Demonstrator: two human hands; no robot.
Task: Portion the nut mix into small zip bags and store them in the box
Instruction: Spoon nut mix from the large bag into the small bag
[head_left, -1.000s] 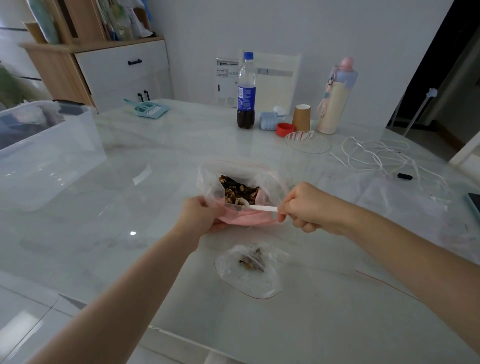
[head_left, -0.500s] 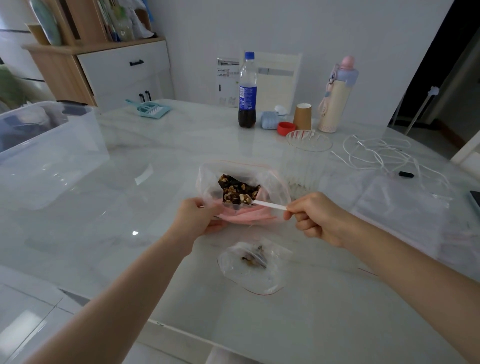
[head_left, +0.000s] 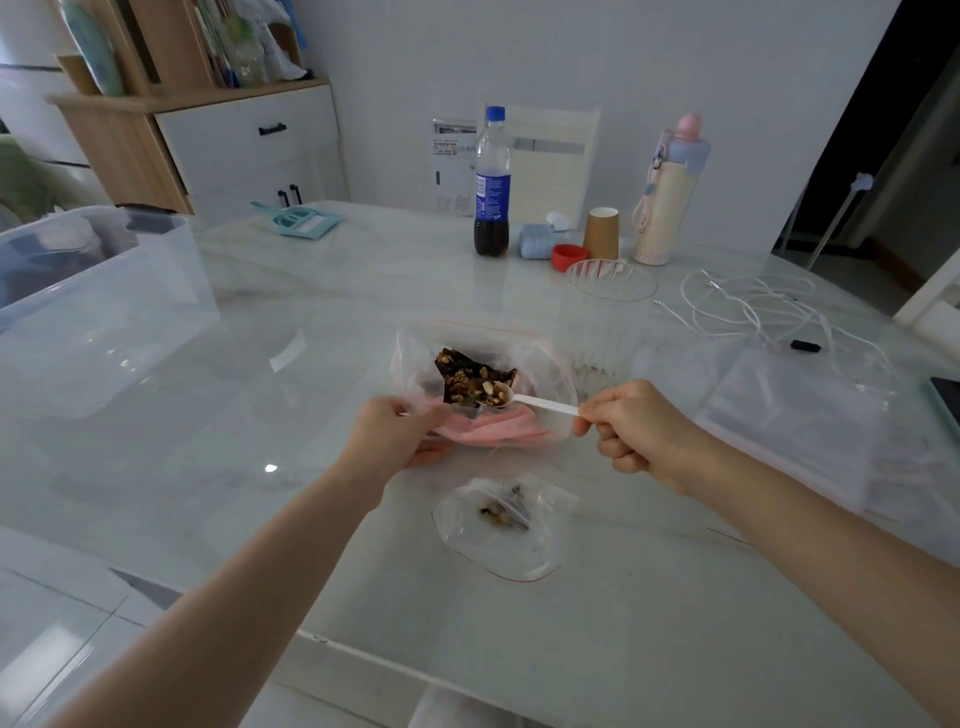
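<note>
**Lifting a loaded spoon out of the big nut-mix bag**

Carrying the spoonful is the delicate part: your right hand (head_left: 631, 426) pinches the white plastic spoon (head_left: 511, 397) by its handle end, so keep the bowl level and move slowly toward the small zip bag (head_left: 501, 525) lying near the worktop's front edge. Your left hand (head_left: 395, 434) grips the rim of the large nut-mix bag (head_left: 483, 379); hold it steady. The clear storage box (head_left: 98, 291) sits at the worktop's left edge. Compared with a second ago, the spoon has risen from the mix, heaped, and your right hand has drawn back rightward.
</note>
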